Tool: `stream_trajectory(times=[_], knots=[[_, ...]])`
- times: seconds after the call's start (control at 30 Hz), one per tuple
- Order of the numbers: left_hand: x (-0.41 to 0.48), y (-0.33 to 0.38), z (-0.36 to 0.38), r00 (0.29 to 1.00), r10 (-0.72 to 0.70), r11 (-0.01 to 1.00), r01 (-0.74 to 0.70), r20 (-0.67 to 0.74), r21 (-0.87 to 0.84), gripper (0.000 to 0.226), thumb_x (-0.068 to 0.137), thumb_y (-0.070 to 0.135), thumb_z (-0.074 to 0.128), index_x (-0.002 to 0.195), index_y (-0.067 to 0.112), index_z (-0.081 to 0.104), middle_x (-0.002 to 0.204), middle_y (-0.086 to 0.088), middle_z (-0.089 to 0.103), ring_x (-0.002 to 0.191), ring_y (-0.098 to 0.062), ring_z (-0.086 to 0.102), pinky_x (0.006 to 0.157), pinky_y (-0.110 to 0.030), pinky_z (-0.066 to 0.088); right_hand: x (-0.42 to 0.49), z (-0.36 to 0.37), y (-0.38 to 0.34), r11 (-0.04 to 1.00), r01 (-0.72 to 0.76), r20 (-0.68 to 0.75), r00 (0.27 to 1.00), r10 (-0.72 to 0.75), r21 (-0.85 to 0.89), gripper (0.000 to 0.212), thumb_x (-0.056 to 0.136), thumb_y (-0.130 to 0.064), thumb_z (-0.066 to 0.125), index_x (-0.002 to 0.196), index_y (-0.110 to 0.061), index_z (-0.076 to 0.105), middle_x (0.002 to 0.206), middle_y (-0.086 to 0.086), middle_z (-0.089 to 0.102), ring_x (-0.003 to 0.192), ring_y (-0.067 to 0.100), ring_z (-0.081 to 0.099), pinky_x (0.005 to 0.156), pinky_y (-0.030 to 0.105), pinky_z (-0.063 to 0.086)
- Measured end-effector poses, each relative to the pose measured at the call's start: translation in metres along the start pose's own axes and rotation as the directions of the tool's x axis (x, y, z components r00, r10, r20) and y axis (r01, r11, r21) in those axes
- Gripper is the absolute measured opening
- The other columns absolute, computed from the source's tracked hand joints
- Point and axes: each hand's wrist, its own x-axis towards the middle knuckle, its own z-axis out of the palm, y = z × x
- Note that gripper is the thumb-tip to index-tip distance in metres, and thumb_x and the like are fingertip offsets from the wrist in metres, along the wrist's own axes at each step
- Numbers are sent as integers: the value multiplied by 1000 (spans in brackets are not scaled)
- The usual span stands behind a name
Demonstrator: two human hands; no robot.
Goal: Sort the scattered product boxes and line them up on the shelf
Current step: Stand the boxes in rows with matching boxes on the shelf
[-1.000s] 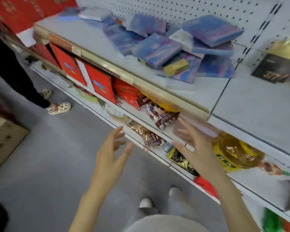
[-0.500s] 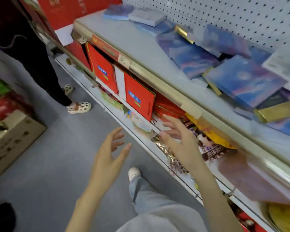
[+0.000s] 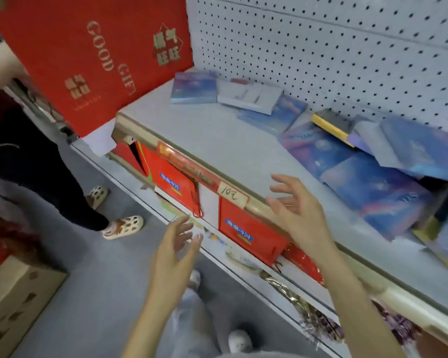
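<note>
The product boxes (image 3: 378,192) are strewn along the back of the shelf (image 3: 217,140), on a ten-to-four-o'clock line. The nearest is found at two o'clock from the right hand (image 3: 298,215), which is placed closer than the left hand (image 3: 173,251). Both grips are spread apart, empty.

Glossy blue boxes (image 3: 373,192) on a matt grey shelf (image 3: 217,140).

- grey shelf (image 3: 217,140), pegboard (image 3: 321,47) behind, tag (image 3: 231,195) reading "102" on its front edge;
- blue boxes (image 3: 373,192) scattered along back and right, several overlapping;
- white box (image 3: 248,98) partly on a blue one;
- yellow-edged box (image 3: 330,124) among them
</note>
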Motion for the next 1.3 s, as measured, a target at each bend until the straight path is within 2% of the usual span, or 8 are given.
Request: stream_trajectory(times=[0.1, 0.23, 0.33, 0.6, 0.73, 0.87, 1.07, 1.3], knots=[[81, -1, -7, 995, 73, 997, -75, 63, 26, 32, 89, 26, 64, 118, 37, 54, 106, 27, 63, 102, 3, 60, 87, -15, 46, 55, 20, 1, 999, -50, -109, 993, 48, -14, 37, 87, -13, 68, 115, -33, 55, 105, -12, 61, 78, -4, 61, 71, 5, 44], [201, 9, -32, 976, 158, 977, -177, 150, 118, 36, 90, 23, 62, 125, 27, 54, 119, 13, 62, 111, 0, 57, 92, -20, 42, 140, 48, -7, 991, -132, -279, 952, 125, -8, 37, 86, -12, 69, 116, -27, 53, 113, -2, 56, 93, 16, 59, 73, 11, 44], [290, 18, -49, 960, 221, 943, -255, 170, 213, 37, 90, 28, 61, 126, 24, 54, 126, 6, 57, 117, -12, 53, 98, -32, 42, 201, 59, -14, 975, -221, -380, 903, 203, -5, 39, 87, -17, 68, 123, -21, 52, 120, -1, 54, 101, 16, 54, 82, 23, 42], [463, 25, -22, 976, 136, 898, -193, 168, 396, 49, 91, 31, 59, 129, 2, 48, 131, -23, 51, 123, -37, 43, 103, -41, 31, 307, 66, -6, 883, -465, -571, 709, 414, 63, 67, 87, -32, 68, 142, -8, 37, 136, 6, 48, 128, 25, 46, 101, 30, 37], [494, 25, 5, 984, 55, 960, -99, 172, 261, 67, 87, 31, 65, 140, 3, 37, 136, -21, 51, 125, -37, 46, 105, -43, 36, 333, 79, 0, 798, -603, -598, 641, 481, -5, 79, 81, -47, 69, 143, -14, 33, 140, 11, 47, 133, 33, 38, 108, 41, 31], [502, 17, 29, 996, 58, 931, -81, 75, 355, 81, 77, 39, 74, 139, 2, 38, 136, -22, 50, 127, -38, 43, 107, -47, 33, 345, 96, 6, 722, -657, -691, 626, 362, -217, 93, 73, -54, 73, 145, -14, 29, 147, 12, 39, 135, 34, 32, 107, 45, 25], [516, 14, 46, 993, 118, 882, -102, -7, 460, 92, 72, 48, 75, 144, 9, 33, 143, -19, 44, 135, -34, 36, 111, -46, 23, 350, 101, 17, 761, -626, -777, 561, 287, -171, 95, 66, -52, 79, 143, -17, 35, 142, 11, 46, 132, 33, 36, 107, 44, 24], [520, 6, 40, 984, 178, 882, -166, 15, 442, 83, 66, 52, 77, 136, 22, 43, 128, -10, 60, 124, -29, 48, 105, -46, 31, 350, 104, 19, 813, -561, -807, 547, 223, -156, 90, 64, -47, 83, 139, -21, 41, 137, 5, 51, 128, 28, 42, 105, 43, 29]])
